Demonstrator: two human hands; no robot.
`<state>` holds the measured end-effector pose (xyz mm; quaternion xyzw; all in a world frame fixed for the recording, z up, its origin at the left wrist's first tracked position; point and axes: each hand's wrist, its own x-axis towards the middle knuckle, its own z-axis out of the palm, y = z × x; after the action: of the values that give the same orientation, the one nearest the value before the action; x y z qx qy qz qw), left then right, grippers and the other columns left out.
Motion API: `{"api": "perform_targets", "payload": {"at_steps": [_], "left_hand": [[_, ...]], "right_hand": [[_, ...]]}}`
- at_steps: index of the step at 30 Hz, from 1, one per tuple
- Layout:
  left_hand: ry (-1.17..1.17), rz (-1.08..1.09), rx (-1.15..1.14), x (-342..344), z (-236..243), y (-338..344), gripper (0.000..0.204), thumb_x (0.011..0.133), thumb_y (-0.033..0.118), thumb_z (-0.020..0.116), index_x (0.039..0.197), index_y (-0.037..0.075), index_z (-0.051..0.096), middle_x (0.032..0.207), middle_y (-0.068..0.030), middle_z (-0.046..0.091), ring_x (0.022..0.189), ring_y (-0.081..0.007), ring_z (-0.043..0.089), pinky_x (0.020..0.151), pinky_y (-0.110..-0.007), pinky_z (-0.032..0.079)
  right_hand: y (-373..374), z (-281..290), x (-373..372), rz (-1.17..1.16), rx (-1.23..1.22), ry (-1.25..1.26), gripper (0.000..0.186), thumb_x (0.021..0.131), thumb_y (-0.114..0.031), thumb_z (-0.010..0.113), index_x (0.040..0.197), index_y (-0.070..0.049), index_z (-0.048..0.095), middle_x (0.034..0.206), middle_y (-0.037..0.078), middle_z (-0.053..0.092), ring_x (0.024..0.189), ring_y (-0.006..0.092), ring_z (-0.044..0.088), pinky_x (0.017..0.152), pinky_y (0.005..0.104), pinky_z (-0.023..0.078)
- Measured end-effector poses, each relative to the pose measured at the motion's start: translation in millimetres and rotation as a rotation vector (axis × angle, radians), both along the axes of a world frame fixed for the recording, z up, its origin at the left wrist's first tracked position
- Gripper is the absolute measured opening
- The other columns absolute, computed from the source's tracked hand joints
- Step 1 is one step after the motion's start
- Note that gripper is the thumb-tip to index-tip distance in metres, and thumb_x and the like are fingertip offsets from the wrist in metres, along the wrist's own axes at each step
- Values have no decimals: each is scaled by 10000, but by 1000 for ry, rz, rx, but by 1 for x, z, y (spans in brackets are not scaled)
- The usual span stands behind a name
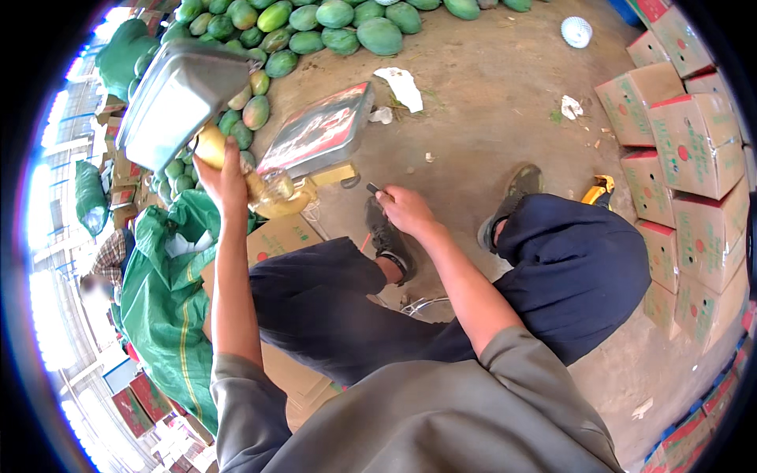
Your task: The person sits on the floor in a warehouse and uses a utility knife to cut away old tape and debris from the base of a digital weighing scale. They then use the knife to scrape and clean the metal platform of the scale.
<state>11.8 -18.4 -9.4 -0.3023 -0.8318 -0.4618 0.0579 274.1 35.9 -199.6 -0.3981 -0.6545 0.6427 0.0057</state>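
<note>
Head view: left hand (223,180) clamped on yellow bottle (272,193); right hand (404,209) pinching small dark object (373,188).

Bright daylight throughout, strongest at the left rim, where the open building side (47,236) burns out to blown white. Soft, even light across the tan concrete floor (489,102); only faint shadows under the dark blue trousered legs (568,268). Glare on the tilted grey metal pan (177,98). Heavy fisheye bending at the edges, curving the stacked brown cardboard boxes (694,142). Black vignette around the circle. Slight blur at lower left; centre sharp.
</note>
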Motion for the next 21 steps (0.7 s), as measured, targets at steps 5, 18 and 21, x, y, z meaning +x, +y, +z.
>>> {"api": "perform_targets", "payload": {"at_steps": [5,18,21], "left_hand": [[-30,16,-40,-17,11,22,519,855,302,772,1190,-26,550,1051,-121,648,913,-198,599,858,-349,481],[-151,156,47,-7,12,65,688,791,414,825,1207,-44,522,1136,-211,657,1033,-308,643,946,-401,481],[-387,125,304,18,18,78,566,795,263,856,1179,-3,537,1063,-165,669,954,-247,657,852,-376,520]], "right_hand": [[-16,5,-8,78,50,29,377,999,-395,490,1018,-53,646,933,218,692,916,440,648,797,529,493],[-30,27,-29,-130,-269,239,341,1024,-345,504,995,-31,633,721,103,672,640,205,668,646,364,525],[-22,24,-25,-245,-351,321,352,1033,-345,512,970,-19,632,709,64,648,619,150,633,625,318,518]]}}
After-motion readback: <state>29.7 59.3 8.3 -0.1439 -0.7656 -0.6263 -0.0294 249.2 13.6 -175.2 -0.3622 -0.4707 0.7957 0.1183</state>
